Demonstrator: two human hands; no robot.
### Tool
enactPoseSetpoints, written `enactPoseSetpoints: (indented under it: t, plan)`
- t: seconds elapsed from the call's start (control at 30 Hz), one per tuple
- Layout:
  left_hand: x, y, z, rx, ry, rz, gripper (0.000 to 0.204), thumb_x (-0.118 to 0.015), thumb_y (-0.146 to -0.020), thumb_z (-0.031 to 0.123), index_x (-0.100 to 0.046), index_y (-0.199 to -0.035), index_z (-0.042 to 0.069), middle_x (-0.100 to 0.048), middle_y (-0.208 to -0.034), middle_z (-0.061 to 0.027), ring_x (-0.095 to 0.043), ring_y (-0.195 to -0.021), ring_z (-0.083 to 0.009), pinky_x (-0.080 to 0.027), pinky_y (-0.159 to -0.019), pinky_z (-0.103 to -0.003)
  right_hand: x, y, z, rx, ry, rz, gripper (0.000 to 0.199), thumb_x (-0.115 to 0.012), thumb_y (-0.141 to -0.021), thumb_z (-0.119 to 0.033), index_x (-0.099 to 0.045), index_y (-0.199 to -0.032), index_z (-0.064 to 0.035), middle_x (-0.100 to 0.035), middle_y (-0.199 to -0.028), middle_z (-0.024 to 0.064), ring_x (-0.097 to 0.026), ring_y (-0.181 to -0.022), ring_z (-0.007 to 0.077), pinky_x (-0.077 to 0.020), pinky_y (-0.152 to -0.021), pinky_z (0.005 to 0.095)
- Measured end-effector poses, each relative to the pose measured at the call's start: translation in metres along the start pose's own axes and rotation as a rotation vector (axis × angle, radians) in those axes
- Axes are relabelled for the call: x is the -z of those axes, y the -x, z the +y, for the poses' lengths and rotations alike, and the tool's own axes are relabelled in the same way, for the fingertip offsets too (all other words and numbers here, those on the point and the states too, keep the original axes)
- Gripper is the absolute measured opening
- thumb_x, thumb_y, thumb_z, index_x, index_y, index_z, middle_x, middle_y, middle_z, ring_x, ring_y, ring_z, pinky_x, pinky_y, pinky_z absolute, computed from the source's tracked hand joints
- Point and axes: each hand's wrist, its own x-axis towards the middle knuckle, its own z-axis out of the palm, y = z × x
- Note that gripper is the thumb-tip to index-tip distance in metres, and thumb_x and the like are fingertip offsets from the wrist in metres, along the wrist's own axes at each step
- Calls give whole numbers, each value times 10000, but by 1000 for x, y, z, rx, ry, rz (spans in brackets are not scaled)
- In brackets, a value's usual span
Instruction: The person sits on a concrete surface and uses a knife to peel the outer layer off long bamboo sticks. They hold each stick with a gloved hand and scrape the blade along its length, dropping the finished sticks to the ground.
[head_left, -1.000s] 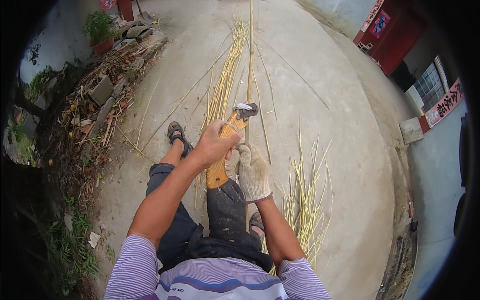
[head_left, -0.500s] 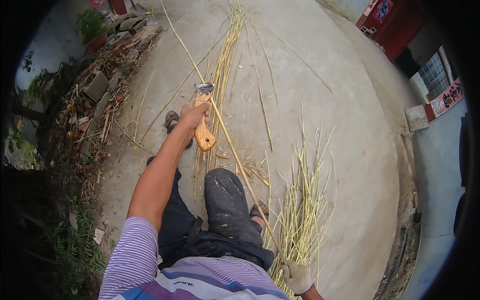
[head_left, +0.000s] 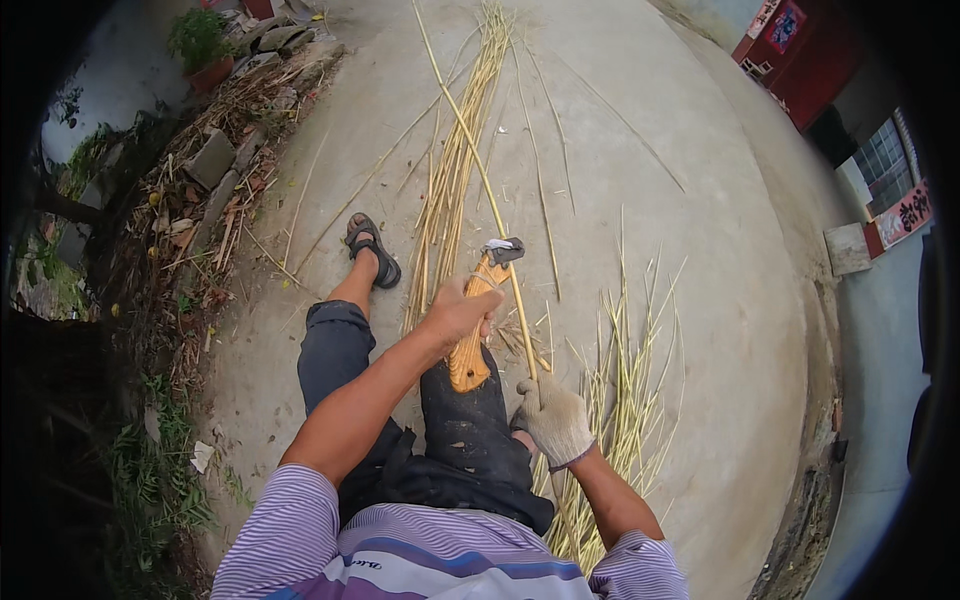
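My bare left hand (head_left: pixel 463 312) is wrapped round a wooden-handled tool (head_left: pixel 468 366), whose dark metal head (head_left: pixel 504 251) sits against a long thin stalk (head_left: pixel 462 124). That stalk slants from the far ground through the tool's head and back towards me. Gloved in off-white knit, my right hand (head_left: pixel 556 422) grips the stalk a little nearer than the tool, its fingers closed. The stalk's near end runs on below the glove. Exactly how the head bears on the stalk is too small to make out.
A bundle of yellowish stalks (head_left: pixel 466 165) lies ahead on the concrete, with several loose ones around it. Beside my right leg is a paler heap of stalks (head_left: pixel 630 390). Rubble and dry debris (head_left: pixel 210 160) line the left edge; a blue wall (head_left: pixel 880 370) stands right.
The tool and my left hand have come nearer and rightward. My right hand has moved up along the stalk, from near its end to just below the tool. My left leg has swung outward.
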Motion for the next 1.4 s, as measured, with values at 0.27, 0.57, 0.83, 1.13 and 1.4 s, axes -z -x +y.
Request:
enactPoseSetpoints:
  t: [0.27, 0.57, 0.83, 1.13, 1.4]
  plan:
    - [98, -78, 52, 28, -130, 105, 183, -685, -898, 152, -618, -765, 44, -582, -623, -12, -546, -468, -98, -451, -417, -277, 19, 229, 27, 147, 119, -77, 151, -549, -971, -193, -658, -976, -89, -575, -782, 93, -606, -533, 287, -472, -476, 436]
    - [-19, -3, -6, -15, 47, -18, 199, -672, -945, 198, -550, -971, 44, -557, -711, -8, -536, -497, -104, -439, -455, -261, 40, 102, 18, -450, -453, -177, 277, -481, -1019, -272, -636, -1043, -45, -639, -798, 184, -674, -680, 319, -519, -625, 446]
    - [-19, 29, -32, 0, 85, -36, 261, -692, -920, 196, -549, -1029, 7, -558, -727, -38, -553, -509, -117, -457, -455, -282, 11, 33, 5, -136, -33, 51, 276, -489, -1025, -286, -627, -979, -52, -612, -687, 227, -634, -650, 440, -492, -580, 501]
    - [121, -88, 7, 11, 58, 216, 134, -660, -885, 113, -607, -783, 45, -593, -651, -13, -553, -491, -108, -440, -406, -287, 26, 238, 27, -32, 111, -114, 126, -600, -957, -168, -627, -991, -50, -637, -706, 158, -652, -600, 364, -525, -549, 463]
    - [-6, -1, -47, 123, 112, -58, 207, -670, -944, 201, -550, -973, 36, -552, -703, -13, -544, -496, -111, -450, -431, -274, 45, 108, -1, -548, -578, -172, 390, -498, -1008, -361, -625, -1103, -5, -618, -734, 107, -623, -573, 170, -504, -582, 334]
